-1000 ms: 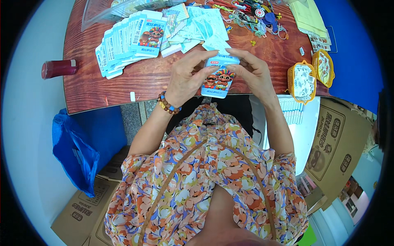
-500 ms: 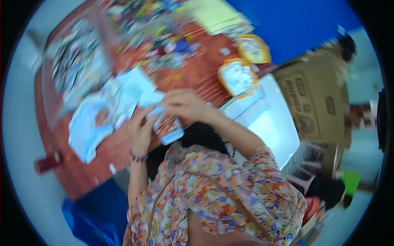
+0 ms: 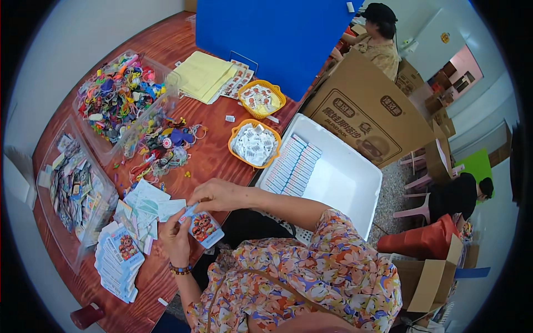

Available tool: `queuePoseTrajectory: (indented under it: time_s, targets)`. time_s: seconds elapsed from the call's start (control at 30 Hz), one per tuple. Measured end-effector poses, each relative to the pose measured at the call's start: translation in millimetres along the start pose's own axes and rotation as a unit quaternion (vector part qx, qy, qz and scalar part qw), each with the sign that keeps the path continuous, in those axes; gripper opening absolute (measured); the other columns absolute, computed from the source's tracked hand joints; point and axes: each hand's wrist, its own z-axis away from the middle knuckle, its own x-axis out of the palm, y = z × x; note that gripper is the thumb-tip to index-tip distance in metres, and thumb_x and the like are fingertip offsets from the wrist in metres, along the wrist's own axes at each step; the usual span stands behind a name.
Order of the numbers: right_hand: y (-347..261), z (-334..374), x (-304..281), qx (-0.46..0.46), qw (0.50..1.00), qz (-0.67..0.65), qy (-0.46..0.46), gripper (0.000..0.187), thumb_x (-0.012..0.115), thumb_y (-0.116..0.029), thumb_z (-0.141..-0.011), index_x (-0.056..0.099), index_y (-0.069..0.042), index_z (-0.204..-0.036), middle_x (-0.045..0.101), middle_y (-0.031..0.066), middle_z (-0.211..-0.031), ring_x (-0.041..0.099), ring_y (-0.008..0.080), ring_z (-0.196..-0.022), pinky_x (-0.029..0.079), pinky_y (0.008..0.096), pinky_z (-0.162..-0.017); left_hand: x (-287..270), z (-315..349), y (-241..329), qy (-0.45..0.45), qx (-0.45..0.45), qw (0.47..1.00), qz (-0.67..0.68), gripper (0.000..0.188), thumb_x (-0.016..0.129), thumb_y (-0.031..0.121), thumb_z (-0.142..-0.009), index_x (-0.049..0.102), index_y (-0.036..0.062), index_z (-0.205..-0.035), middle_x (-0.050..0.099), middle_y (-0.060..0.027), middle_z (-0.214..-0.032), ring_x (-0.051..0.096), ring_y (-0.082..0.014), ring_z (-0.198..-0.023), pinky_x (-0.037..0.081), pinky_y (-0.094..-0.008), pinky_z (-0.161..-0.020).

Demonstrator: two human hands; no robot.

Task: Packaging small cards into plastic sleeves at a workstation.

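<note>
My left hand [image 3: 176, 240] pinches the left edge of a flat, light-blue packet [image 3: 206, 228] printed with cartoon figures. The fingers of my right hand [image 3: 217, 195] are closed at its top edge. The packet is tilted, above the table's near edge. A fanned pile of similar light-blue packets [image 3: 115, 265] lies left of my left hand. Just beyond my hands, pale green cards [image 3: 145, 201] lie loosely spread. Small colourful trinkets [image 3: 172, 141] are heaped on the red wooden table [image 3: 214, 125] farther out.
At the left stand clear bins, one with cards [image 3: 71, 186], one with cords and trinkets [image 3: 119, 97]. Two orange baskets [image 3: 232, 151] hold small packets. A white tub [image 3: 347, 188] contains rows of small boxes [image 3: 291, 166]. Beyond are a blue board [image 3: 261, 50], a carton [image 3: 361, 114] and a person [image 3: 378, 41].
The view has swung and sharpened, so the table's things sit differently in the picture. Both hands still hold the light-blue packet.
</note>
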Motion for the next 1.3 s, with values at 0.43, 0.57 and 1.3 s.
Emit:
queuePoseTrajectory:
  time_s: [0.43,0.57,1.3]
  targets:
    - [23,1,-3,0.17,0.967,-0.177,-0.07,0.034,0.064,-0.021,-0.093,0.062,0.0,-0.12,0.067,0.0104,-0.098,0.066,0.0174,-0.079,0.057,0.0311,-0.055,-6,5,6,0.021,-0.027,0.999,0.038,0.054,0.058,0.007,-0.097,0.038,0.0022,-0.148,0.067,-0.0073,-0.109,0.058,-0.0089,-0.086,0.046,-0.0213,-0.074]
    - [51,7,-9,0.171,0.882,-0.421,0.128,0.036,0.058,-0.016,-0.098,0.054,0.0,-0.13,0.065,0.0124,-0.117,0.068,0.0215,-0.1,0.062,0.0349,-0.072,-16,6,9,0.152,-0.052,0.979,0.124,0.052,0.053,0.023,-0.103,0.036,0.0028,-0.148,0.058,-0.0169,-0.13,0.065,-0.0264,-0.108,0.056,-0.0348,-0.089]
    - [35,14,95,0.22,0.635,-0.737,-0.066,0.031,0.05,-0.023,-0.103,0.059,0.0,-0.123,0.069,0.0074,-0.105,0.068,0.0131,-0.082,0.056,0.0285,-0.068,18,17,11,0.149,0.02,0.989,0.007,0.089,0.08,0.007,-0.078,0.03,0.0015,-0.151,0.047,-0.0147,-0.133,0.056,-0.0256,-0.12,0.053,-0.0361,-0.094]
